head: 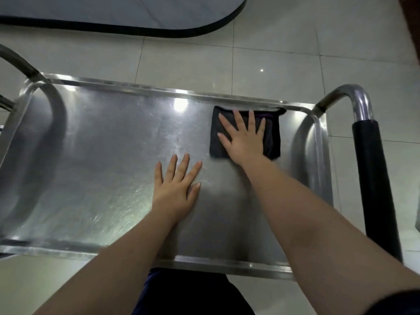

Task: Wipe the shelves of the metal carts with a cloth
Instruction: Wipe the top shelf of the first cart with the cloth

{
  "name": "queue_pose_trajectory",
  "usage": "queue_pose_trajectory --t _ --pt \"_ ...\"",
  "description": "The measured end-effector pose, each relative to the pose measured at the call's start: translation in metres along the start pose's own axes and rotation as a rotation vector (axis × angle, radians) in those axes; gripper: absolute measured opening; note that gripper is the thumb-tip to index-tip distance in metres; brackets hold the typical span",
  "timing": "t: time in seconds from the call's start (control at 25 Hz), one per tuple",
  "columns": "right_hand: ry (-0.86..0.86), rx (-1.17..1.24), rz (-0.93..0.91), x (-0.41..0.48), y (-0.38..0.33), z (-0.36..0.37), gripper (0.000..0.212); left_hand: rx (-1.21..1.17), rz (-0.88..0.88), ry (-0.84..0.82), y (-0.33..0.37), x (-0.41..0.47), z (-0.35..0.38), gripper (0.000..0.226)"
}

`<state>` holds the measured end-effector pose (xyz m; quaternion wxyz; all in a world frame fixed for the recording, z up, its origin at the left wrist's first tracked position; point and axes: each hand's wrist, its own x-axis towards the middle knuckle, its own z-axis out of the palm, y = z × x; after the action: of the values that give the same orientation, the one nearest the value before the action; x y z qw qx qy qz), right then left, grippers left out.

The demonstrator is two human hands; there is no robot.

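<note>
With the right hand [244, 138] pressing flat, fingers spread, on the dark cloth [245, 133] at the shelf's [102, 160] two o'clock corner and the left hand [177, 180] open at centre, the cloth may snag against the far rim.

Brushed, shiny metal cart shelf [102, 155], matt dark cloth [271, 142], glossy floor tiles [272, 64], matt black handle sleeve [375, 178]
</note>
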<state>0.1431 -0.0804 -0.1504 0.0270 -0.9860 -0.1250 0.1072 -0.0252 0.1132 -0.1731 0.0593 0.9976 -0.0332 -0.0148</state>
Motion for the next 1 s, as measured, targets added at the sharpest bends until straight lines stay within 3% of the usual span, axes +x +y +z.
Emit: queue_pose_trajectory --t 0.24,0.48,0.8,1.0 --pt "0.012 -0.031 -0.036 0.027 0.007 -0.007 0.061 0.001 -0.015 -0.034 0.004 0.001 -0.004 0.056" --pt "-0.037 0.017 0.325 -0.031 0.119 -0.011 0.064 0.007 -0.048 -0.115 0.008 0.003 -0.012 0.057" --pt "0.059 -0.004 0.101 -0.234 0.045 0.041 0.063 -0.014 -0.045 -0.152 0.01 0.005 -0.015 0.059" --pt "0.044 0.0 -0.036 -0.249 -0.055 0.049 0.061 -0.005 -0.013 -0.218 0.007 0.004 -0.021 0.056"
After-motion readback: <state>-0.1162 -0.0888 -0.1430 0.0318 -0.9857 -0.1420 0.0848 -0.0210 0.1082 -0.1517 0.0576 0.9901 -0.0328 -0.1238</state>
